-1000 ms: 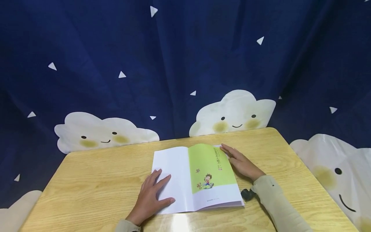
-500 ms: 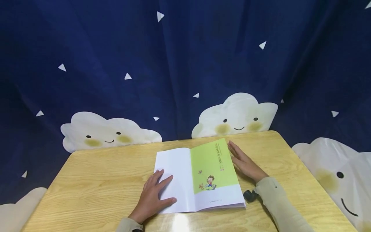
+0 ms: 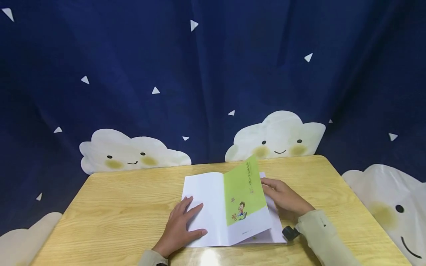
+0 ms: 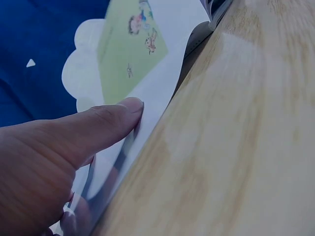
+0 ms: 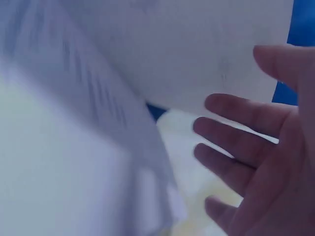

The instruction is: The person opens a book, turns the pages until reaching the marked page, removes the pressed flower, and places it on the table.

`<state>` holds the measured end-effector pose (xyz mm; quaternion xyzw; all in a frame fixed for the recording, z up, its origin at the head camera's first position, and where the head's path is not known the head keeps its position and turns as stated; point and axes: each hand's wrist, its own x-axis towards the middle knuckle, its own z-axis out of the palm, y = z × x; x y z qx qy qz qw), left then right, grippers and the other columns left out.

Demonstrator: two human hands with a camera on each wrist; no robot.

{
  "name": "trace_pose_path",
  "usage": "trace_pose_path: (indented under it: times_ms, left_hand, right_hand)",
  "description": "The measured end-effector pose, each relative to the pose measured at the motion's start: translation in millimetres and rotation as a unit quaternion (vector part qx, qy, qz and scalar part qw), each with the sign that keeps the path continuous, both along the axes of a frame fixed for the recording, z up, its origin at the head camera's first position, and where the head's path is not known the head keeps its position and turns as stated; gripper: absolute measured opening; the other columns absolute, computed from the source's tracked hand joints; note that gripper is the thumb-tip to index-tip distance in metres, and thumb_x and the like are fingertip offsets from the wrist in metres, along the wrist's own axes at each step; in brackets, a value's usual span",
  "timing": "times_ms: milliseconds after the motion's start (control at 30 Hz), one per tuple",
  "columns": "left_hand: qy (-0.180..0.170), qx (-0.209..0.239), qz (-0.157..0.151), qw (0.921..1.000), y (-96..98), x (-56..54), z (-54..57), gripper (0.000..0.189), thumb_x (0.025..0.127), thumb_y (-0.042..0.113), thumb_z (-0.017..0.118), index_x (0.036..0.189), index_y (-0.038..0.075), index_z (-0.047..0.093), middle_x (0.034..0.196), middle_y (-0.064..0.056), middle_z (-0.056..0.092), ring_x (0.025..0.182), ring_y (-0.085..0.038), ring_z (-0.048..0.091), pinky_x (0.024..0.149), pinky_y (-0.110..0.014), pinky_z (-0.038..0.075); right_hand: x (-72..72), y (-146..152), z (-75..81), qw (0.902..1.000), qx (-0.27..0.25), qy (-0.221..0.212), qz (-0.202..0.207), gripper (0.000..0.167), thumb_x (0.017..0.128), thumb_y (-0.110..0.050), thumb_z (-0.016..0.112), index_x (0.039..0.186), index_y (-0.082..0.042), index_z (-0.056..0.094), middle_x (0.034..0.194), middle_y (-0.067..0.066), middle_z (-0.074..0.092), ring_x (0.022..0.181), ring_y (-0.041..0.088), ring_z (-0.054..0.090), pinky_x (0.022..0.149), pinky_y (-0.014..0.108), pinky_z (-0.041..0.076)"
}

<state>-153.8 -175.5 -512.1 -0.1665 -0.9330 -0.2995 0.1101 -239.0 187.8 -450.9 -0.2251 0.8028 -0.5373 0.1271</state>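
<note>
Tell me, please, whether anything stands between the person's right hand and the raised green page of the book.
Nothing visible does: the right hand is close by the outer edge of the green page, with no other object between them. The left hand rests on the white page opposite.

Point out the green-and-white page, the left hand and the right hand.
Green-and-white page [image 3: 254, 203]: head view, on the green area beside the printed figure.
Left hand [image 3: 178, 226]: head view, on the back of the hand.
Right hand [image 3: 286, 195]: head view, on the back of the hand.
</note>
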Motion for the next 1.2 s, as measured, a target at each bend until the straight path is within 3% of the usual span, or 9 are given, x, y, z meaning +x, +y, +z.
trace_pose_path:
  times_ms: [200,367,533,733,833,900,967,1067,1200]
  left_hand:
    - [0.001,-0.001,-0.005,1.0000,-1.6,0.8,-1.4,0.075,0.073,0.062,0.073,0.135,0.024,0.059,0.149,-0.016,0.040,0.140,-0.039,0.028,0.109,-0.062,0.020]
    - [-0.014,0.002,-0.006,0.9999,-2.9,1.3,-1.7,0.076,0.073,0.063,0.073,0.136,0.024,0.057,0.150,-0.015,0.038,0.141,-0.036,0.026,0.111,-0.060,0.018]
    - [-0.012,0.002,-0.005,0.9999,-4.9,2.7,-1.9,0.074,0.073,0.061,0.073,0.135,0.023,0.058,0.149,-0.017,0.038,0.140,-0.038,0.028,0.110,-0.062,0.019]
    - [-0.023,0.025,0.006,0.9994,-2.8,3.1,-1.4,0.072,0.075,0.059,0.073,0.136,0.026,0.056,0.150,-0.016,0.037,0.137,-0.041,0.031,0.106,-0.066,0.022]
    - [-0.023,0.069,0.021,0.9971,-0.5,1.7,-0.7,0.058,0.087,0.051,0.065,0.137,0.024,0.055,0.149,-0.016,0.038,0.135,-0.042,0.034,0.104,-0.066,0.025]
    - [-0.040,0.130,0.035,0.9901,-0.1,1.0,1.0,0.046,0.097,0.043,0.053,0.137,0.022,0.055,0.149,-0.016,0.038,0.135,-0.041,0.035,0.105,-0.066,0.025]
    - [-0.059,0.200,0.046,0.9770,-0.3,0.4,3.9,0.041,0.104,0.035,0.037,0.138,0.018,0.054,0.149,-0.017,0.038,0.137,-0.040,0.033,0.107,-0.065,0.022]
    - [-0.097,0.312,0.053,0.9436,-1.7,-1.1,8.4,0.052,0.107,0.035,0.017,0.141,0.012,0.050,0.150,-0.015,0.037,0.140,-0.035,0.029,0.113,-0.058,0.016]
    - [-0.126,0.401,0.030,0.9070,-3.3,-5.4,13.4,0.064,0.106,0.041,0.005,0.148,0.006,0.037,0.151,-0.017,0.036,0.142,-0.032,0.026,0.115,-0.052,0.007]
  right_hand:
    - [15.5,-24,8.0,0.9957,0.062,0.060,0.034,0.040,0.102,-0.038,0.045,0.133,-0.017,0.058,0.137,0.004,0.056,0.133,0.030,0.044,0.109,0.052,0.032]
    - [27.1,-43,9.3,0.9887,0.079,0.109,0.065,0.039,0.102,-0.035,0.046,0.133,-0.016,0.059,0.132,-0.002,0.060,0.126,0.024,0.052,0.105,0.047,0.039]
    - [38.2,-61,8.3,0.9801,0.103,0.152,0.077,0.044,0.102,-0.036,0.045,0.137,-0.011,0.054,0.139,-0.001,0.054,0.130,0.023,0.047,0.107,0.045,0.037]
    - [49.4,-75,6.0,0.9790,0.133,0.144,0.056,0.052,0.101,-0.044,0.044,0.138,-0.010,0.053,0.148,0.010,0.043,0.138,0.034,0.034,0.112,0.053,0.026]
    - [53.9,-79,4.2,0.9807,0.137,0.129,0.054,0.055,0.100,-0.048,0.044,0.140,-0.013,0.051,0.151,0.009,0.039,0.141,0.033,0.030,0.113,0.053,0.023]
    - [56.4,-82,3.3,0.9815,0.136,0.121,0.059,0.057,0.099,-0.050,0.044,0.143,-0.013,0.049,0.153,0.008,0.036,0.142,0.032,0.028,0.114,0.053,0.022]
    - [58.5,-84,2.5,0.9812,0.136,0.121,0.065,0.059,0.099,-0.051,0.044,0.144,-0.013,0.046,0.154,0.007,0.034,0.142,0.032,0.027,0.114,0.054,0.022]
    - [60.7,-87,2.4,0.9799,0.146,0.119,0.067,0.062,0.099,-0.053,0.042,0.147,-0.014,0.042,0.156,0.005,0.031,0.143,0.031,0.025,0.114,0.054,0.021]
    - [61.4,-91,2.7,0.9781,0.160,0.117,0.066,0.065,0.098,-0.055,0.041,0.149,-0.015,0.039,0.158,0.006,0.026,0.144,0.034,0.022,0.114,0.057,0.019]
